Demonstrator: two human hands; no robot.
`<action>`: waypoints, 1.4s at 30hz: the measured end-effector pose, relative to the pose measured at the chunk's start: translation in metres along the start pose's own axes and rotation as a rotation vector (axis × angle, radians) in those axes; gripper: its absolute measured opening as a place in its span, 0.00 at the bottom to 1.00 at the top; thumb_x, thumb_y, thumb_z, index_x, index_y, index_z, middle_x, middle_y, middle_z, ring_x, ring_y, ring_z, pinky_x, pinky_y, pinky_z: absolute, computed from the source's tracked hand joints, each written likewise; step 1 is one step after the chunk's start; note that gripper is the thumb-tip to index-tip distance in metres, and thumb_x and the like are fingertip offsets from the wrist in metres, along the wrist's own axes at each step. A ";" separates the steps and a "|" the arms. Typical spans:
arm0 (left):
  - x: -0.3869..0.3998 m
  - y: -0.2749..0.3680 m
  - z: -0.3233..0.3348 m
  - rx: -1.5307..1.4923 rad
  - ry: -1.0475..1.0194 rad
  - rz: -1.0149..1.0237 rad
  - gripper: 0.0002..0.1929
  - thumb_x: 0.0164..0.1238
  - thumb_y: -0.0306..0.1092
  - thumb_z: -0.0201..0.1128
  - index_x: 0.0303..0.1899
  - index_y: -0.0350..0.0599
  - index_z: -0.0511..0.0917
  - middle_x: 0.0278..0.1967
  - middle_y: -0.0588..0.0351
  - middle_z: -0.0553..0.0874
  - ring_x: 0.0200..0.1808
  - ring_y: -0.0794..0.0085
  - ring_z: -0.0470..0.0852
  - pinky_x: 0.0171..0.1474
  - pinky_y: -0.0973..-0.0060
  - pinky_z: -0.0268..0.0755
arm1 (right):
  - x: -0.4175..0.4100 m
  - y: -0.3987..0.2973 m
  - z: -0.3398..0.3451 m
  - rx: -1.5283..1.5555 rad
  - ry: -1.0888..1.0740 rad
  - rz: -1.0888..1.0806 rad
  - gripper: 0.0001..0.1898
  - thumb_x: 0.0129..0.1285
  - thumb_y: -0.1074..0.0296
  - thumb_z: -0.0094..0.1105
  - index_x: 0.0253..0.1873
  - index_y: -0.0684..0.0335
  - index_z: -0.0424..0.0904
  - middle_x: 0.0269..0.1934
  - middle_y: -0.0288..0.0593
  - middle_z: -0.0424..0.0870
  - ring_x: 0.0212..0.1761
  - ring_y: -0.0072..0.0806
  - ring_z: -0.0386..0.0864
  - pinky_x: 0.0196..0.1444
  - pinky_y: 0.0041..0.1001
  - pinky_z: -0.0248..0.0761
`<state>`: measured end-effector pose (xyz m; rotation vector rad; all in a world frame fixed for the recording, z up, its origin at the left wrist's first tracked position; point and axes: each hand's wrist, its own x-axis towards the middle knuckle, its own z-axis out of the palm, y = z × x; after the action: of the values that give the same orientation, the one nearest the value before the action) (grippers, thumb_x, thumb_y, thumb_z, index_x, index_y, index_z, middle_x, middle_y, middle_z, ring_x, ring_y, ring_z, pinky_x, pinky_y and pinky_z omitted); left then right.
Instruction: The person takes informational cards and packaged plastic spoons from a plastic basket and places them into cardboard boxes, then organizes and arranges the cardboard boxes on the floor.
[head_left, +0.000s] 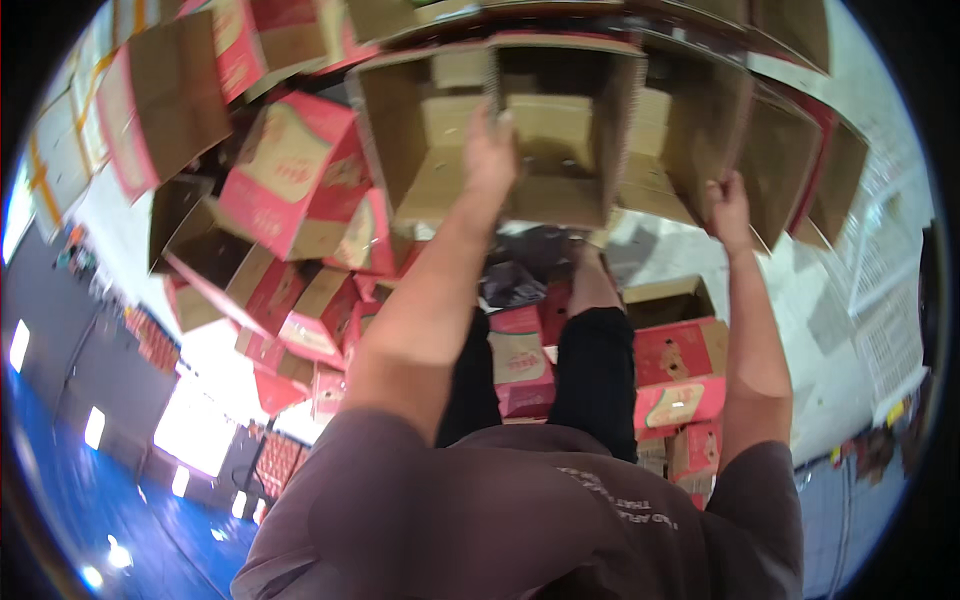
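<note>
A row of open cardboard boxes faces me, their insides bare brown board. My left hand (491, 150) grips the adjoining edges of the left box (397, 169) and the middle box (555, 116). Further right, my right hand (729, 210) pinches the front edge of a wall of the right box (694, 127). Another brown open box (780, 157) stands just beyond that hand. Motion blurs the left fingers, and the far sides of the walls hide some fingertips.
Pink and red printed cartons (289, 169) lie jumbled at the left. More cartons (679, 367) surround my legs, with a dark plastic bag (514, 281) between them. White flooring (810, 315) shows at the right. More boxes (690, 11) stand behind the row.
</note>
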<state>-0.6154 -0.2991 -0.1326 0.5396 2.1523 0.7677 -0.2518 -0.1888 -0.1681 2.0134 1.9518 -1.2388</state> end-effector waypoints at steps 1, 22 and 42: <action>0.023 -0.004 0.000 0.157 -0.030 -0.167 0.24 0.69 0.41 0.50 0.60 0.36 0.65 0.59 0.38 0.70 0.62 0.49 0.67 0.65 0.65 0.57 | 0.003 -0.030 0.018 0.533 0.093 0.044 0.14 0.64 0.71 0.50 0.54 0.66 0.70 0.40 0.46 0.80 0.40 0.32 0.77 0.47 0.30 0.69; -0.095 0.001 -0.116 0.242 -0.348 0.208 0.33 0.66 0.43 0.55 0.66 0.34 0.55 0.63 0.34 0.63 0.66 0.49 0.61 0.67 0.66 0.53 | -0.067 -0.096 -0.005 0.025 0.159 -0.200 0.33 0.55 0.68 0.59 0.65 0.68 0.58 0.60 0.62 0.66 0.62 0.52 0.64 0.65 0.35 0.58; -0.210 0.171 -0.026 0.236 -0.880 0.009 0.22 0.68 0.36 0.57 0.60 0.39 0.66 0.47 0.53 0.78 0.48 0.74 0.77 0.52 0.78 0.68 | -0.349 0.185 -0.178 0.465 -0.062 0.886 0.24 0.56 0.72 0.60 0.59 0.62 0.65 0.35 0.46 0.79 0.28 0.31 0.77 0.26 0.33 0.75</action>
<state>-0.4863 -0.3078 0.1064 0.8218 1.4106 0.1936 0.0421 -0.4040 0.0677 2.5234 0.5634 -1.4960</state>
